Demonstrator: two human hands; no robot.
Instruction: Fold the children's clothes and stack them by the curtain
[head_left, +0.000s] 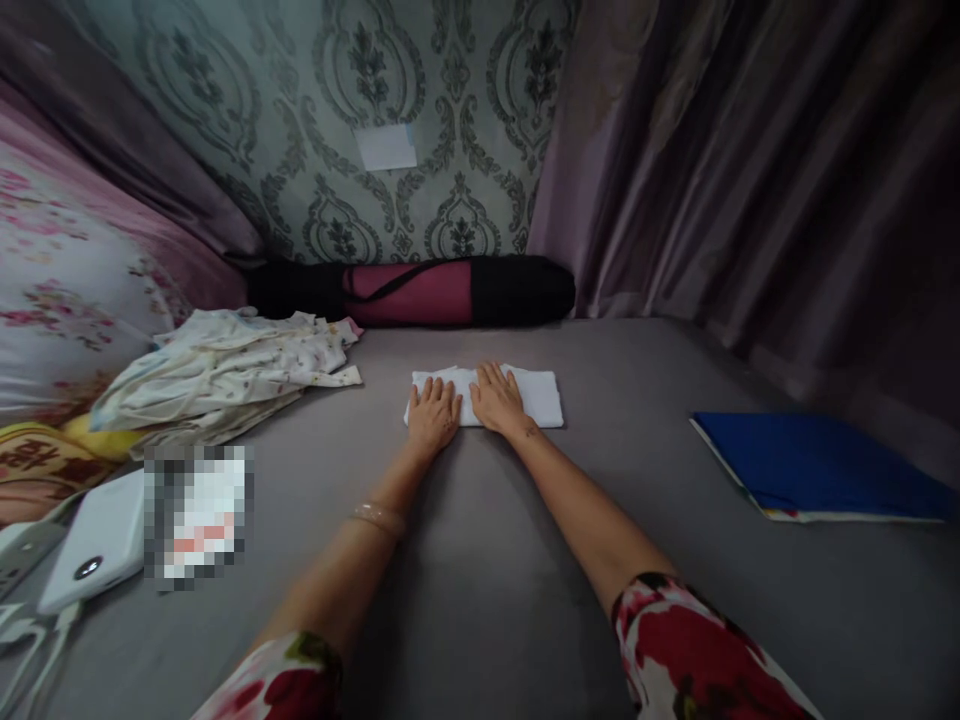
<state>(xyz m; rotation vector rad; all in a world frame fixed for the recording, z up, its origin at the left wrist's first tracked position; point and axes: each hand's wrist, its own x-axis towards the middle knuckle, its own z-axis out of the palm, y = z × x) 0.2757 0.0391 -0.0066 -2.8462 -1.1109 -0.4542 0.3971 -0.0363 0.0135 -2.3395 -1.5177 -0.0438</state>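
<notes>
A white folded cloth (540,398) lies as a flat rectangle on the grey bed surface (480,540). My left hand (435,412) rests palm down on its left part, fingers stretched out. Flat on the middle of the cloth is my right hand (496,398), its fingers also extended. Both hands press on top without gripping. The cloth under the palms is hidden.
Rumpled patterned clothes (240,365) are heaped on the left. A white power bank (101,535) with cables and a blurred-out item (202,520) lie nearer. A blue folded item (817,465) is on the right. A black and maroon long bag (420,290) lies along the wall.
</notes>
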